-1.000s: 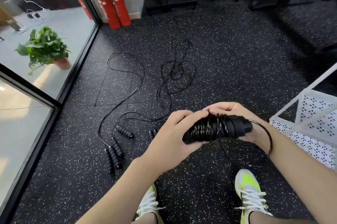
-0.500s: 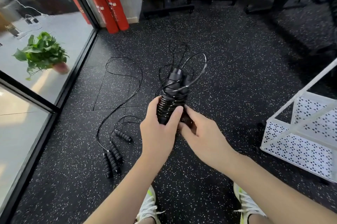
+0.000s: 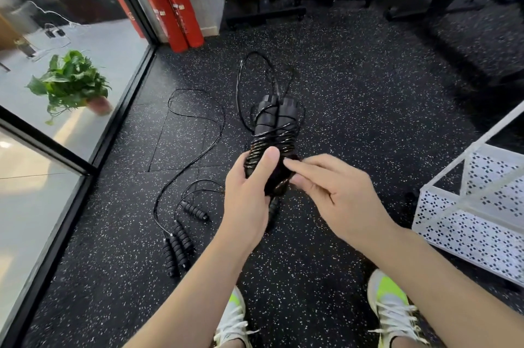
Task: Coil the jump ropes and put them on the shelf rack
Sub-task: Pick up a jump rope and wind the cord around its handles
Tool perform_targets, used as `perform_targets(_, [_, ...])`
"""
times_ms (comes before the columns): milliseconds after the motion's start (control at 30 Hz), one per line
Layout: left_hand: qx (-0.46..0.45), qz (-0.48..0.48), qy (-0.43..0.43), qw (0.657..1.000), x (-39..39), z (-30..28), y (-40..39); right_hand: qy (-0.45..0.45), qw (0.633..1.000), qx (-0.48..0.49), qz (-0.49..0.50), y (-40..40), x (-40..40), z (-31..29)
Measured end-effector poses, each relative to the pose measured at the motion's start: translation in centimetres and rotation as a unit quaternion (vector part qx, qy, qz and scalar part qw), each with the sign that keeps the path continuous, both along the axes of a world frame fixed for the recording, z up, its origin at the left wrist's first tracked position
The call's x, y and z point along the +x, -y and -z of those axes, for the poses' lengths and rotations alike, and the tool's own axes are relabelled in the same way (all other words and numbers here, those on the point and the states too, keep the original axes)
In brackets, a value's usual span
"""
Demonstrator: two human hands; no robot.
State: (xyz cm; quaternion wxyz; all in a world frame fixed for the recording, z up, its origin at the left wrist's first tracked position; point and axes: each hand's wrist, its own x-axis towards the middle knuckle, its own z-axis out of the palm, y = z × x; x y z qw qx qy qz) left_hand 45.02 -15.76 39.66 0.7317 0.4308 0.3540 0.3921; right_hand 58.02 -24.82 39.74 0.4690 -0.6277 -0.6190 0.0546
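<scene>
Fingers (image 3: pixel 268 159) of left hand (image 3: pixel 246 200) clamped around coiled jump rope (image 3: pixel 273 135), right hand (image 3: pixel 337 194) fingertips touching.

White perforated metal shelf rack (image 3: pixel 479 214) cut off by right edge. Lower end of black cord-wound jump-rope handle bundle (image 3: pixel 273 132) hidden behind left hand (image 3: pixel 248 197). Yellow-green sneakers (image 3: pixel 392 309) cropped at bottom.

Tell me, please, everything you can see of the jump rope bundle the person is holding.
The jump rope bundle is black: two handles side by side, pointing up and away from the camera, with thin glossy cord wound in tight turns around their lower half. The cord looks like coated wire or plastic. A loose loop stands free above the handle tops. The left hand grips the lower part, thumb across the coils; the right hand touches it with its fingertips from the right. It is held above the speckled floor.
</scene>
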Motion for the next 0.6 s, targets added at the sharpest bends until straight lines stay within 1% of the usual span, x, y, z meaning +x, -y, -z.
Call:
perform_targets(67, [-0.006,0.012,0.003,1.000,0.3,0.0,0.5,-0.031,0.999,0.024,0.026,-0.3,0.1,-0.5])
perform_targets(167, [-0.025,0.023,0.019,0.999,0.5,0.4,1.0,-0.105,0.994,0.001,0.025,-0.1,0.2,-1.5])
perform_targets(300, [-0.063,0.024,0.027,0.997,0.5,0.5,1.4,-0.157,0.987,-0.035,0.013,0.0,0.0,-1.9])
perform_targets(367, [-0.073,0.016,0.028,0.997,0.8,0.5,1.6,-0.156,0.986,-0.048,0.019,0.0,0.0,-1.9])
perform_targets(467, [-0.085,0.016,0.037,0.996,0.9,0.3,1.7,-0.109,0.994,-0.030,0.016,-0.2,0.0,-1.8])
perform_targets(600, [-0.084,0.012,0.022,0.996,0.9,0.6,1.6,-0.104,0.994,-0.027,-0.008,-0.3,0.5,-1.7])
